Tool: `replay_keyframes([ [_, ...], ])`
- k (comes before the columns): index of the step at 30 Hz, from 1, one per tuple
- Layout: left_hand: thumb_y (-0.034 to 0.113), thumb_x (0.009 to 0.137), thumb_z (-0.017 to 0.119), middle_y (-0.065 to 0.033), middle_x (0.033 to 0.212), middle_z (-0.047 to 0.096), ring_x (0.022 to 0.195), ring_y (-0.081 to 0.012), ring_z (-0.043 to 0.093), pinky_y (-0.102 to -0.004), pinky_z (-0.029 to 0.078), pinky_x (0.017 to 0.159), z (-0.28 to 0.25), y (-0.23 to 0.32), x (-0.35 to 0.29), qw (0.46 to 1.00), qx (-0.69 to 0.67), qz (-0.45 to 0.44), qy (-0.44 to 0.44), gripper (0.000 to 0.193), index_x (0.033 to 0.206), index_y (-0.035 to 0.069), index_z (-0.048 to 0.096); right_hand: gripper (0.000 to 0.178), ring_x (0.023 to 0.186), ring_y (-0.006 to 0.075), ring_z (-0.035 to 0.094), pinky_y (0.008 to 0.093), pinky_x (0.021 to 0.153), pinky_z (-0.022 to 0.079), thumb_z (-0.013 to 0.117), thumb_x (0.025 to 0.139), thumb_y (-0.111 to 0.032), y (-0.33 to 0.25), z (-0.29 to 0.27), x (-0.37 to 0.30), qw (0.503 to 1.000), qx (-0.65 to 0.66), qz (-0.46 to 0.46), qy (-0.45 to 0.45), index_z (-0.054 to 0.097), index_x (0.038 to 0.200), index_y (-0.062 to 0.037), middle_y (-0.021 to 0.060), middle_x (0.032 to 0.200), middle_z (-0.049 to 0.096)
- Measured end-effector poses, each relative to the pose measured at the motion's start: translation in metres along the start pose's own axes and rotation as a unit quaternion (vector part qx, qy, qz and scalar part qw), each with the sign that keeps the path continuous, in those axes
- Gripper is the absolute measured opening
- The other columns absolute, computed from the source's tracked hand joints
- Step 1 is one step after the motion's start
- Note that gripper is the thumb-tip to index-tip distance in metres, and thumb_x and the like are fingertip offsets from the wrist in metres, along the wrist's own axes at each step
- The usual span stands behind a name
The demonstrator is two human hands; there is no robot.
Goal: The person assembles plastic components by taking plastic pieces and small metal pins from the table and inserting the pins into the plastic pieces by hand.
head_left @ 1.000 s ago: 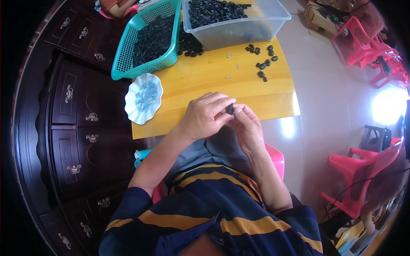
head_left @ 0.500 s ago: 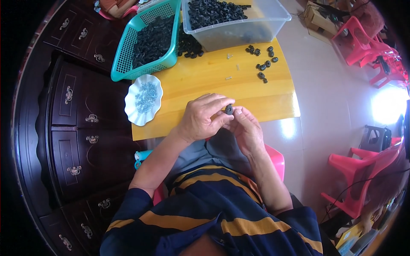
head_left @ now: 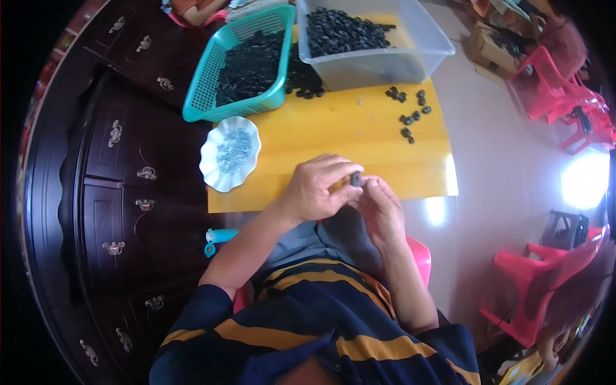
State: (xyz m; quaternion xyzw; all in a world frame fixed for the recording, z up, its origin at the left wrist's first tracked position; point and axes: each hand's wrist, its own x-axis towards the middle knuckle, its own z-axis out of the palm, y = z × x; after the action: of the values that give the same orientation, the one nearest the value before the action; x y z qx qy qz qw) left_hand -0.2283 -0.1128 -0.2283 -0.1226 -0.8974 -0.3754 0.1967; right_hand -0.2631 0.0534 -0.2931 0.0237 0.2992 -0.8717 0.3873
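Above the near edge of the yellow table, my left hand (head_left: 314, 190) pinches a small black plastic piece (head_left: 355, 179) upright between thumb and fingertips. Close against it, my right hand (head_left: 384, 212) has its thumb and forefinger pressed together beside the piece; whatever they hold is hidden or too small to make out. A white scalloped dish (head_left: 211, 162) with many small clear bits (head_left: 235, 150) stands to the left of my hands. Several loose black pieces (head_left: 407, 119) lie in small groups at the table's right side.
A green perforated basket (head_left: 194, 96) heaped with black pieces stands at the back left. Beside it is a clear plastic box (head_left: 378, 72) holding more. A dark drawer cabinet (head_left: 96, 205) rises on the left. Pink plastic chairs (head_left: 532, 269) stand on the right, with other people nearby.
The whole view has shifted, so table and hands appear lower and further right. In my left fingers the black piece has turned and its hole shows less. Both hands stay together.
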Motion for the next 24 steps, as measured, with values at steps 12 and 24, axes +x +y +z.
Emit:
replay_keyframes([
  [12, 0.008, 0.086, 0.060, -0.0193, 0.095, 0.072, 0.079, -0.0279, 0.070, -0.0376, 0.053, 0.071, -0.077, -0.050, -0.004, 0.950, 0.088, -0.293, -0.060, 0.035, 0.120, 0.004, 0.065, 0.023, 0.084, 0.0167, 0.067, 0.0305, 0.082, 0.052, 0.052, 0.103, -0.027, -0.001, -0.005, -0.001, 0.997, -0.060, 0.010, 0.038, 0.063, 0.105, -0.0063, 0.0088, 0.096, 0.071],
  [24, 0.007, 0.083, 0.068, -0.0112, 0.100, 0.069, 0.090, -0.0308, 0.068, -0.0387, 0.055, 0.077, -0.035, -0.036, 0.056, 0.982, 0.141, -0.121, -0.016, 0.030, 0.113, 0.008, 0.068, 0.022, 0.083, 0.0165, 0.066, 0.0293, 0.081, 0.052, 0.053, 0.103, -0.025, -0.001, -0.006, 0.000, 0.999, -0.036, 0.002, 0.031, 0.062, 0.106, -0.0044, 0.0104, 0.097, 0.071],
])
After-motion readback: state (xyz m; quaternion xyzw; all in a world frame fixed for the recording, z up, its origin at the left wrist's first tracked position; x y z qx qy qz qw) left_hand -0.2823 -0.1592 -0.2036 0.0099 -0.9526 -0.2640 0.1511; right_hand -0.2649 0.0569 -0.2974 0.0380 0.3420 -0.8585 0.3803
